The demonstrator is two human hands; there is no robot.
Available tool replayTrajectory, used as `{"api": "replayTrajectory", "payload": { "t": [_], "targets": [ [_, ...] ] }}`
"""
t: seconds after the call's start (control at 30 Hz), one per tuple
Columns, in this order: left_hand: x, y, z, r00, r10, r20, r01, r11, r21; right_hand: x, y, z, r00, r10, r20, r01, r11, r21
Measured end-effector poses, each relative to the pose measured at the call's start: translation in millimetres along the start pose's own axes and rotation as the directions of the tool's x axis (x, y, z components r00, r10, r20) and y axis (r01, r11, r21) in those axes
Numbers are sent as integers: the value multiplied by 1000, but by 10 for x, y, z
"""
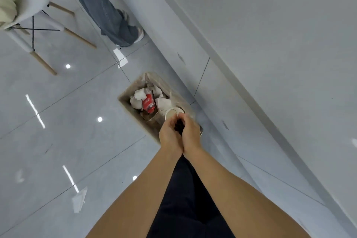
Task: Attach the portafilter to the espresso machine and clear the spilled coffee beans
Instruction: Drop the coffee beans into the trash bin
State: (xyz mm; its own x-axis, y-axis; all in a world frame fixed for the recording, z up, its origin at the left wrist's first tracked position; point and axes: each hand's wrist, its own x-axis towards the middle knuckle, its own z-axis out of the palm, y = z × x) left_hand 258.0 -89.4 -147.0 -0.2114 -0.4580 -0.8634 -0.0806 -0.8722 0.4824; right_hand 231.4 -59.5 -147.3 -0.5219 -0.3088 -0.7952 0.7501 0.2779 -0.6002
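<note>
My left hand [170,135] and my right hand [191,131] are cupped side by side, touching, over the near end of a beige rectangular waste bin [126,93] on the floor. Dark coffee beans [179,125] show in the gap between the two palms. The bin holds crumpled white paper, a red packet [148,103] and a white paper cup [172,113] just beyond my fingertips. Neither the portafilter nor the espresso machine appears in the head view.
The bin stands against a pale grey counter front [270,63] that runs diagonally on the right. Another person's legs in grey trousers [108,11] stand at the top. A white chair with wooden legs [34,19] is at the top left. Glossy grey tiles cover the floor.
</note>
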Motion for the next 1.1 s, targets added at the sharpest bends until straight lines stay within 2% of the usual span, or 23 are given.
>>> {"api": "replayTrajectory", "payload": {
  "t": [0.07,0.1,0.17,0.23,0.47,0.73,0.9,1.1],
  "targets": [
    [196,-56,-6,998,-62,-2,62,998,29,181,155,16,1000,30,-9,-30,999,-20],
    [254,-66,-9,994,-104,-21,104,994,-26,292,239,14,999,50,-22,-50,999,-10],
    [463,-183,-87,977,-215,11,210,945,-252,516,399,-7,996,79,-49,-79,997,-4],
    [652,-273,-130,970,-241,26,236,918,-318,735,542,-20,994,98,-56,-100,994,-34],
    [1261,-373,-190,964,-252,-88,224,942,-250,1310,793,67,982,190,-9,-190,976,-110],
    [1599,-414,-155,951,-292,-104,263,938,-223,1649,864,84,963,268,-27,-269,953,-141],
    [1636,-380,-121,953,-289,-91,261,937,-234,1748,848,86,954,298,-28,-299,947,-121],
    [1655,-297,-96,949,-305,-86,276,929,-247,1788,841,168,952,306,-25,-306,952,-12]
  ]
}}
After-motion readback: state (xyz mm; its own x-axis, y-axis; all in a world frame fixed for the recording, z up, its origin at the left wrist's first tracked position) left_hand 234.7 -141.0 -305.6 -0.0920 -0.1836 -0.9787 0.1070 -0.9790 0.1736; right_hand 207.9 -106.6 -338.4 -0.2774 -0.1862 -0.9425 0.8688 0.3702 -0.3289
